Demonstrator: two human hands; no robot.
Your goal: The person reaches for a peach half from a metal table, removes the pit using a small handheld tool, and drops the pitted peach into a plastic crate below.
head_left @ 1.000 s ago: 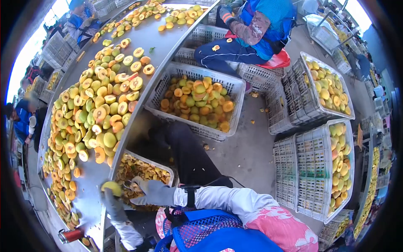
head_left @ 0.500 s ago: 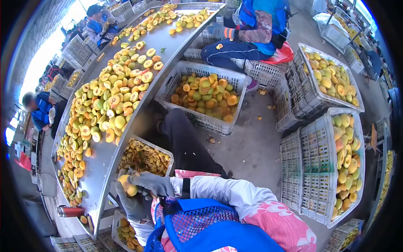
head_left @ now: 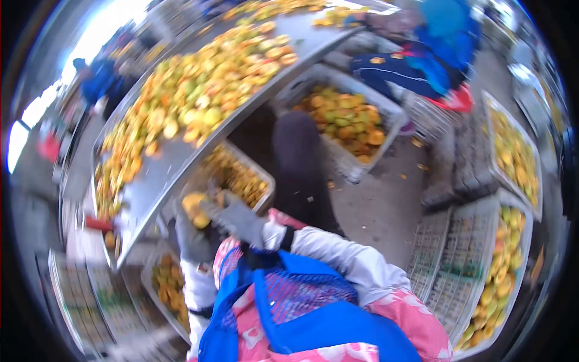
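Note:
A yellow-orange peach (head_left: pixel 194 208) sits in my left hand (head_left: pixel 192 236), its grey-gloved fingers closed around it. My right hand (head_left: pixel 241 221), in a grey glove too, is closed and right against the peach. Whatever its fingers hold is blurred and hidden from me. Just beyond both hands, a crate of peach scraps (head_left: pixel 265 199) stands under the edge of the metal table (head_left: pixel 145 194). Many halved peaches (head_left: pixel 199 90) lie heaped on the tabletop.
Ahead stands a crate of peaches (head_left: pixel 395 117) beside my knee. More full crates (head_left: pixel 522 283) line the right side, and another crate (head_left: pixel 151 283) is at lower left. A co-worker (head_left: pixel 443 54) sits at upper right. A red flask (head_left: pixel 98 223) rests at the table's near end.
The view has swung left and down, so the table and crates appear shifted rightward, with blur. The peach stays in my left hand, and my right hand remains against it.

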